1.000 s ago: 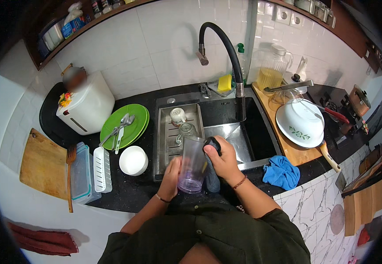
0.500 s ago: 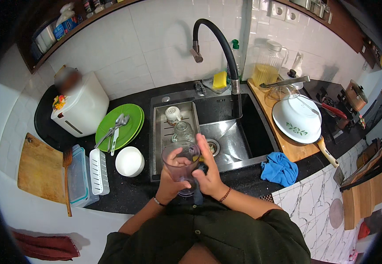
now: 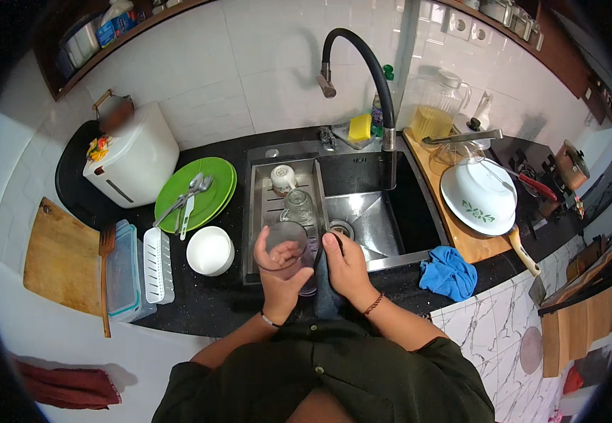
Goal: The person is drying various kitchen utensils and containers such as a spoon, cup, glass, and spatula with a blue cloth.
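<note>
At lower centre, the left hand point(image 3: 279, 295) clasps a clear purple-tinted cylindrical tumbler point(image 3: 304, 259); the right hand point(image 3: 349, 272) pinches a dark-grey cloth point(image 3: 326, 297).

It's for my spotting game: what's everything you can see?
Tumbler: 1, purplish, front
Dark item: 1, grey, front
Sink: 1, black, centre
Cups: 2, white and clear, sink tray
Faucet: 1, black, above sink
Sponge: 1, yellow, behind sink
Plates: 2, green, left
Small bowl: 1, white, left
Basket: 1, white, left
Spatula: 1, brown, left
Box: 1, white, left
Leafy bowl: 1, white, right
Jug: 1, clear, right
Cloth: 1, blue, right
Left hand: 1, holding tumbler
Right hand: 1, holding dark item
</note>
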`<state>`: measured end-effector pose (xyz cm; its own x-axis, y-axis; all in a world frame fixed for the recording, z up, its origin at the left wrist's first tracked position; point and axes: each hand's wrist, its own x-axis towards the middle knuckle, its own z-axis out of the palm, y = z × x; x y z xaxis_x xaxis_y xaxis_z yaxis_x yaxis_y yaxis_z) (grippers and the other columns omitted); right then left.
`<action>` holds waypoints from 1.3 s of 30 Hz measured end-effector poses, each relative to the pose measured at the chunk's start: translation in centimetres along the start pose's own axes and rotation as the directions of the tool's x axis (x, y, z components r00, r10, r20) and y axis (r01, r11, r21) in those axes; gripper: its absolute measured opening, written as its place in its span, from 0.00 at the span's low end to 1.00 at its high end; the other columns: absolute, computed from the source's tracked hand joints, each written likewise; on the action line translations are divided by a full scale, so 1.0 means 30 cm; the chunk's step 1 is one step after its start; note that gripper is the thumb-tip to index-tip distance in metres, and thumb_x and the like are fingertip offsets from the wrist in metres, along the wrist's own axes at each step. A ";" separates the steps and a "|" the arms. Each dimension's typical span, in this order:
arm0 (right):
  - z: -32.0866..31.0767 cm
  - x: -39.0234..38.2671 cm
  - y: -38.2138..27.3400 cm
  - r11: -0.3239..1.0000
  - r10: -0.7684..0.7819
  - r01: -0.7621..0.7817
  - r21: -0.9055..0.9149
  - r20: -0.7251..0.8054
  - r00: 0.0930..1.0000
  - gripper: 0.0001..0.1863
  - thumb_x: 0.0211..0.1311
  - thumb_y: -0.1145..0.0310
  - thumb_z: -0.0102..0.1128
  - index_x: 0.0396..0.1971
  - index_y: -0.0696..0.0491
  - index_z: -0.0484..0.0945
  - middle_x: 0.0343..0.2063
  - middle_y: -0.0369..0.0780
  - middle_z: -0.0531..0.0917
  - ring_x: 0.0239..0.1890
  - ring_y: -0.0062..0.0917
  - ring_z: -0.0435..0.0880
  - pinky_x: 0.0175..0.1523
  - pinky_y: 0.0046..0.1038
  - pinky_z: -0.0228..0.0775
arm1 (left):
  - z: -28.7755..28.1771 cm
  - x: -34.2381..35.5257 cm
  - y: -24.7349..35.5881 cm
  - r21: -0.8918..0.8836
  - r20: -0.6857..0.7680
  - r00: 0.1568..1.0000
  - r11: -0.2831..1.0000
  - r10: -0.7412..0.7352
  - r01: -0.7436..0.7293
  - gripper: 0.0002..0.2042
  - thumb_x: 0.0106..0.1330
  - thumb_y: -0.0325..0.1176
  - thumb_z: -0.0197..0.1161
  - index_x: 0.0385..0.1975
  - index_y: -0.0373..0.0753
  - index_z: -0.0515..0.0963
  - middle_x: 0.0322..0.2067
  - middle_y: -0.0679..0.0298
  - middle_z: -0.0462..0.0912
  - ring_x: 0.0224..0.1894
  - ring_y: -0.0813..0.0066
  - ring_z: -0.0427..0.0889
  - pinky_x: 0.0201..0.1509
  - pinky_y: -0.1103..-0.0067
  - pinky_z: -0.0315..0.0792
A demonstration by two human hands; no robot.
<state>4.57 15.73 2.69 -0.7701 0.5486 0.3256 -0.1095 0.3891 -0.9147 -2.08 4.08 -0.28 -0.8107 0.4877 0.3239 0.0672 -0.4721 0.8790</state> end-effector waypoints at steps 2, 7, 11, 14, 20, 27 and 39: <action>-0.011 0.027 -0.010 0.990 0.100 -0.111 0.091 0.112 0.989 0.22 0.66 0.56 0.42 0.30 0.62 0.73 0.20 0.41 0.76 0.26 0.23 0.72 0.34 0.29 0.63 | -0.025 0.009 -0.010 -0.056 -0.006 0.999 0.997 -0.050 0.050 0.42 0.47 0.26 0.67 0.61 0.43 0.48 0.45 0.56 0.69 0.46 0.72 0.71 0.52 0.77 0.67; -0.042 0.077 -0.034 0.968 0.218 -0.250 0.040 0.369 0.903 0.26 0.67 0.52 0.40 0.32 0.63 0.74 0.20 0.39 0.75 0.26 0.21 0.69 0.36 0.25 0.64 | -0.051 0.026 -0.023 -0.253 0.013 0.979 0.946 -0.206 0.202 0.36 0.49 0.31 0.67 0.58 0.41 0.54 0.44 0.57 0.70 0.47 0.71 0.72 0.52 0.77 0.68; -0.036 0.066 -0.051 0.989 0.130 -0.147 0.016 0.378 0.917 0.25 0.66 0.52 0.40 0.32 0.62 0.73 0.20 0.42 0.75 0.25 0.25 0.71 0.36 0.27 0.65 | -0.083 0.055 -0.033 -0.138 0.107 0.991 0.986 -0.084 0.099 0.37 0.52 0.41 0.64 0.59 0.43 0.50 0.40 0.58 0.73 0.38 0.73 0.76 0.43 0.78 0.71; -0.009 0.049 -0.038 1.000 0.000 0.001 -0.004 0.342 0.940 0.23 0.66 0.54 0.41 0.33 0.62 0.72 0.23 0.47 0.76 0.27 0.35 0.75 0.37 0.30 0.65 | -0.082 0.057 0.002 -0.176 -0.004 0.984 0.969 -0.176 0.173 0.36 0.53 0.44 0.62 0.59 0.44 0.50 0.41 0.57 0.73 0.41 0.70 0.75 0.45 0.75 0.71; 0.058 -0.013 0.015 0.983 -0.163 0.173 -0.063 0.133 0.977 0.16 0.63 0.61 0.48 0.40 0.58 0.73 0.33 0.50 0.77 0.36 0.42 0.77 0.41 0.30 0.67 | -0.081 0.077 0.012 -0.418 -0.150 0.960 0.895 -0.237 0.156 0.27 0.60 0.39 0.55 0.58 0.44 0.53 0.40 0.59 0.72 0.38 0.72 0.75 0.42 0.76 0.72; 0.048 -0.025 0.077 0.968 -0.100 0.143 0.206 -0.205 0.974 0.18 0.48 0.65 0.67 0.34 0.55 0.69 0.36 0.43 0.75 0.37 0.33 0.75 0.44 0.30 0.67 | -0.067 0.124 0.067 -0.571 -0.163 0.874 0.767 -0.457 0.294 0.30 0.60 0.54 0.52 0.56 0.43 0.56 0.38 0.59 0.72 0.40 0.70 0.74 0.43 0.70 0.72; 0.135 -0.078 0.133 0.600 -0.761 0.752 -0.274 0.093 0.642 0.32 0.56 0.54 0.56 0.59 0.50 0.62 0.62 0.45 0.57 0.63 0.46 0.55 0.62 0.52 0.46 | -0.028 0.064 0.056 -0.659 -0.024 0.763 0.585 -0.646 0.474 0.35 0.53 0.69 0.45 0.50 0.46 0.63 0.39 0.61 0.72 0.42 0.66 0.73 0.48 0.70 0.67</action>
<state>3.40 13.00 -2.70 -0.4693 -0.0129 0.8830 -0.4723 0.8486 -0.2386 -4.02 3.60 1.52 -0.6764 0.6591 -0.3287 -0.7276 -0.5288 0.4369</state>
